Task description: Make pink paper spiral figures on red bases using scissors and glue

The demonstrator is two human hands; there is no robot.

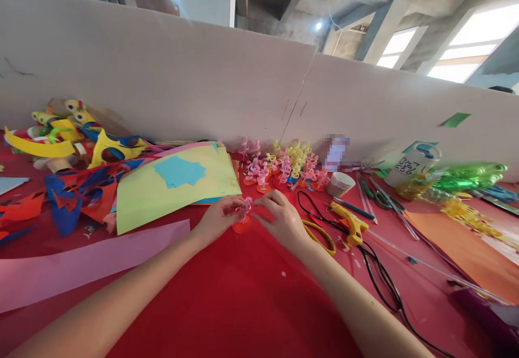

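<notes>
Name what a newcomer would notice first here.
First, the pink and yellow curled ornaments clustered before the wall, beyond the left hand and right hand. Then the yellow glue gun on the red table at right, and the jagged blue paper on a yellow-green sheet at left.

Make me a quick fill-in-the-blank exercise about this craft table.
1. The left hand and right hand are at a small, mostly ____ paper figure.
2. The yellow glue gun lies nearer the ____ hand.
3. The paper cut-out on the pale sheet is ____.

Missing words: pink; right; blue.
</notes>
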